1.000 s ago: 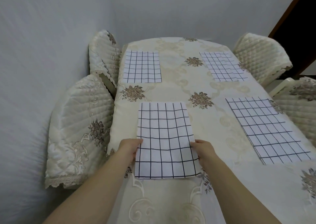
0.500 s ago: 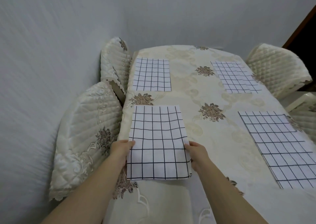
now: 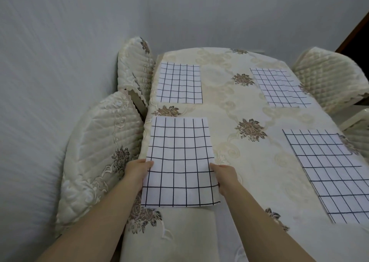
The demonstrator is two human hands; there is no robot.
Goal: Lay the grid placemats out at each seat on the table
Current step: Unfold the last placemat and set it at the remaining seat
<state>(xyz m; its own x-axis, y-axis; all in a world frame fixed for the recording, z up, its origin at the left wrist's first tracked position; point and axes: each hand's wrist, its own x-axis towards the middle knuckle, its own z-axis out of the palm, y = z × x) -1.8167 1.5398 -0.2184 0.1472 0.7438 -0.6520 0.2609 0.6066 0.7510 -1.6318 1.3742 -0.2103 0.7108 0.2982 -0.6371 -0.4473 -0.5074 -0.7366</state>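
A white placemat with a black grid [image 3: 179, 157] lies at the near left seat of the table [image 3: 229, 105]. My left hand [image 3: 137, 171] grips its left edge and my right hand [image 3: 224, 174] grips its right edge. Its near end sticks out a little past the table edge. Three more grid placemats lie flat: one at the far left [image 3: 179, 82], one at the far right [image 3: 279, 87] and one at the near right [image 3: 329, 171].
The table wears a cream floral cloth. Quilted cream chairs stand at the left [image 3: 95, 153], far left [image 3: 135, 71] and far right [image 3: 327, 75]. A grey wall runs close along the left side and behind the table.
Both hands have slid the held placemat leftward toward the table's left edge, and the view has turned slightly left.
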